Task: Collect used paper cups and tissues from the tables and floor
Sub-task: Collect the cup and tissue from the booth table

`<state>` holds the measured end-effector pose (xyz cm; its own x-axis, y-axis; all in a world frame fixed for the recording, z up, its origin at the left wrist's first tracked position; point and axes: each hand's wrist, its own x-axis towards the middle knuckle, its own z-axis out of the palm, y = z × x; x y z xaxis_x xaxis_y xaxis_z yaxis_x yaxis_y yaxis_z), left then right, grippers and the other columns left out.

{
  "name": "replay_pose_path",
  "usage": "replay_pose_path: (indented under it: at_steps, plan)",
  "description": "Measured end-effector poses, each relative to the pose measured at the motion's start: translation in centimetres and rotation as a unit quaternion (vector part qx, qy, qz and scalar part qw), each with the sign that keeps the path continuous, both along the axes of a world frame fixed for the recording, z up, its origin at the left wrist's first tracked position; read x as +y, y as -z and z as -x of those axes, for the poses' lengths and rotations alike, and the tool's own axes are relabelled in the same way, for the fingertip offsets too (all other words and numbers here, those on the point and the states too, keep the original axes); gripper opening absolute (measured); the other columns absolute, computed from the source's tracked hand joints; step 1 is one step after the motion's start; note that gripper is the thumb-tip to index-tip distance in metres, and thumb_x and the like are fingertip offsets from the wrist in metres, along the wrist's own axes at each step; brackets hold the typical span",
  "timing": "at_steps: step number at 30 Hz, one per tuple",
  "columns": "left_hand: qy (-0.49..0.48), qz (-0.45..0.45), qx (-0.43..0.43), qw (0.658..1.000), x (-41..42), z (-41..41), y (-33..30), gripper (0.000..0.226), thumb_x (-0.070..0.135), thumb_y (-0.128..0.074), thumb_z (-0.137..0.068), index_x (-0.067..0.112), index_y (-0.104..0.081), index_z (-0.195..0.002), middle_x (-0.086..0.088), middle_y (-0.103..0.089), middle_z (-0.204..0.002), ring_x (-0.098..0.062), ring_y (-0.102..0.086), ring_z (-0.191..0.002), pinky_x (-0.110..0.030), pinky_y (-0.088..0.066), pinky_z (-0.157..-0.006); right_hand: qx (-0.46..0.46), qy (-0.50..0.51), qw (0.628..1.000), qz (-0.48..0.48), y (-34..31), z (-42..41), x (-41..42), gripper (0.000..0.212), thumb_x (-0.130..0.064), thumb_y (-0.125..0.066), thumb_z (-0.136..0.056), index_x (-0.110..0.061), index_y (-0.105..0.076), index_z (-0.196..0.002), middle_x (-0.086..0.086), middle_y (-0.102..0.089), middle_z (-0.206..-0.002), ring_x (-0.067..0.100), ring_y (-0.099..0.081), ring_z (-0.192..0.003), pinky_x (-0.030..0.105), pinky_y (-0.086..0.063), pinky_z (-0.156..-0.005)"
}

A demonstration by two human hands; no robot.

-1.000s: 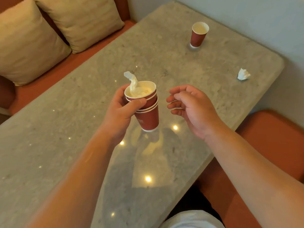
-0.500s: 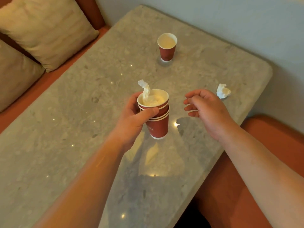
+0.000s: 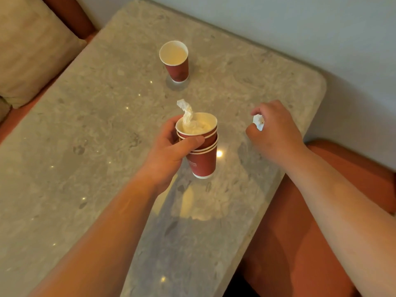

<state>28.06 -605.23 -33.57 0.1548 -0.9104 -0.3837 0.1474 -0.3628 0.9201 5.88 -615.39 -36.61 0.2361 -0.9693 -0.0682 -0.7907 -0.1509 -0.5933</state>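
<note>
— What are you holding?
— Your left hand (image 3: 169,151) grips the stacked cups (image 3: 200,146); your right hand (image 3: 276,129) pinches the crumpled tissue (image 3: 258,123) just right of them.
— And the lone cup (image 3: 174,61)?
— Standing beyond the stack.

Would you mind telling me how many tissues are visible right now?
2. One tissue is stuffed in the top of the stacked cups held by the left hand; one crumpled tissue is pinched by the right hand. Others may be hidden inside the cups.
</note>
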Motion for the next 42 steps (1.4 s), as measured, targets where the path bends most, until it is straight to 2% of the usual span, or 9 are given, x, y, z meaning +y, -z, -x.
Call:
replay_pose_path:
  at_steps: [6,15,18,20,22,26,28,35,42]
  plan:
    - [0.012,0.006,0.008,1.0,-1.3,0.9,0.6,0.061,0.036,-0.079,-0.058,0.029,-0.062,-0.117,0.012,-0.074,-0.099,-0.007,-0.068,-0.098,-0.023,-0.052,-0.08,0.084,-0.008,0.996,-0.031,2.0,0.7,-1.0,0.038,-0.023,-0.058,-0.088,-0.017,-0.055,-0.125,0.005,-0.048,-0.126,0.028,-0.043,-0.118,0.034,-0.036,-0.077]
    - [0.036,0.019,-0.007,0.999,-2.4,1.4,1.2,0.056,0.034,-0.079,-0.062,0.034,-0.064,-0.116,0.012,-0.074,-0.102,-0.007,-0.069,-0.101,-0.023,-0.054,-0.082,0.096,-0.027,0.994,-0.037,3.5,1.2,-1.6,0.029,-0.011,-0.055,-0.091,-0.015,-0.06,-0.119,0.003,-0.051,-0.114,0.026,-0.048,-0.108,0.029,-0.031,-0.076]
    - [0.039,0.025,-0.013,0.999,-2.5,1.2,1.2,0.054,0.034,-0.079,-0.062,0.037,-0.064,-0.114,0.014,-0.074,-0.102,-0.005,-0.069,-0.101,-0.019,-0.054,-0.082,0.021,-0.005,0.999,-0.037,2.2,0.8,-1.7,0.02,-0.014,-0.057,-0.088,-0.018,-0.062,-0.107,-0.004,-0.049,-0.101,0.018,-0.051,-0.093,0.025,-0.034,-0.066]
    - [0.036,0.029,-0.015,0.999,-2.5,1.0,1.1,0.057,0.035,-0.079,-0.062,0.035,-0.063,-0.117,0.014,-0.074,-0.102,-0.004,-0.068,-0.101,-0.018,-0.053,-0.081,-0.056,0.017,0.998,-0.023,0.5,0.0,-1.4,0.016,-0.017,-0.062,-0.086,-0.025,-0.061,-0.101,-0.009,-0.052,-0.098,0.009,-0.052,-0.084,0.01,-0.034,-0.061]
    - [0.033,0.033,-0.015,0.999,-2.3,0.8,0.9,0.059,0.035,-0.079,-0.062,0.033,-0.062,-0.118,0.014,-0.074,-0.103,-0.004,-0.068,-0.101,-0.018,-0.053,-0.081,-0.126,0.035,0.991,-0.013,-1.9,-1.0,-1.0,0.019,-0.021,-0.064,-0.085,-0.031,-0.062,-0.101,-0.016,-0.058,-0.099,0.004,-0.056,-0.081,0.004,-0.039,-0.063]
    - [0.044,0.046,-0.029,0.998,-2.1,0.2,-0.2,0.063,0.033,-0.08,-0.062,0.029,-0.06,-0.122,0.013,-0.072,-0.107,-0.006,-0.066,-0.104,-0.022,-0.052,-0.085,-0.27,0.048,0.962,-0.01,-7.0,-3.6,-0.2,0.017,-0.023,-0.068,-0.083,-0.032,-0.065,-0.097,-0.018,-0.066,-0.094,0.007,-0.064,-0.083,0.027,-0.056,-0.07]
    - [0.046,0.054,-0.032,0.997,-2.1,-0.2,-0.8,0.065,0.031,-0.081,-0.062,0.028,-0.059,-0.124,0.011,-0.071,-0.109,-0.008,-0.065,-0.106,-0.025,-0.052,-0.088,-0.299,0.027,0.954,-0.012,-8.9,-4.9,0.3,0.017,-0.023,-0.07,-0.082,-0.033,-0.064,-0.095,-0.017,-0.067,-0.092,0.01,-0.065,-0.082,0.033,-0.058,-0.072]
    - [0.057,0.072,-0.061,0.994,-2.2,-1.5,-1.9,0.076,0.029,-0.082,-0.067,0.013,-0.052,-0.135,0.001,-0.07,-0.11,-0.011,-0.066,-0.098,-0.027,-0.051,-0.084,-0.204,-0.098,0.973,-0.038,-9.9,-8.4,2.0,0.015,-0.022,-0.071,-0.082,-0.026,-0.067,-0.096,-0.019,-0.063,-0.086,0.001,-0.059,-0.081,0.015,-0.046,-0.069]
    - [0.029,0.072,-0.083,0.993,-2.8,-3.4,-1.3,0.065,0.03,-0.082,-0.066,0.025,-0.058,-0.126,0.005,-0.071,-0.11,-0.012,-0.067,-0.1,-0.031,-0.053,-0.087,-0.147,-0.144,0.978,-0.042,-8.8,-10.4,0.7,0.01,-0.026,-0.07,-0.083,-0.024,-0.071,-0.093,-0.016,-0.06,-0.087,0.005,-0.055,-0.08,0.005,-0.039,-0.068]
